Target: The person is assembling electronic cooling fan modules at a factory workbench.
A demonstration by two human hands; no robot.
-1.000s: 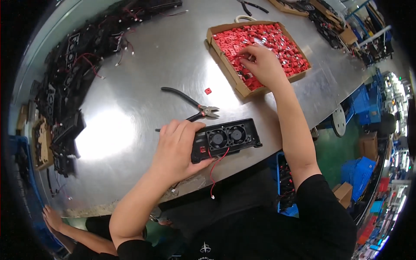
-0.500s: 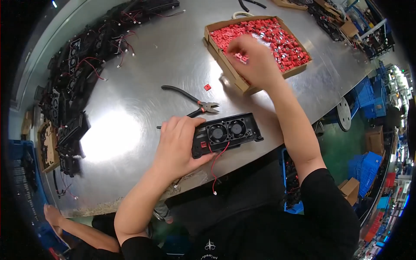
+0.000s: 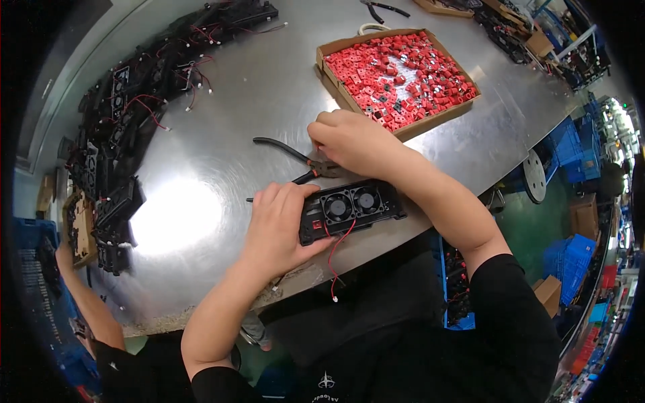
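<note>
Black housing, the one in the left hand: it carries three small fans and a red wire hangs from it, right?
Not quite: the head view shows two small fans, not three. The black housing is in the left hand, and a red wire hangs from it.

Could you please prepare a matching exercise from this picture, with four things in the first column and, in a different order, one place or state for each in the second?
Things:
1. left hand
2. cardboard tray
3. cutters
4. white plug

Places and states:
A. hanging at the end of a red cable
B. filled with small red parts
C. gripping the black housing with two round fans
D. lying on the metal table, beside the right hand

Right pairs: 1-C, 2-B, 3-D, 4-A.
</note>
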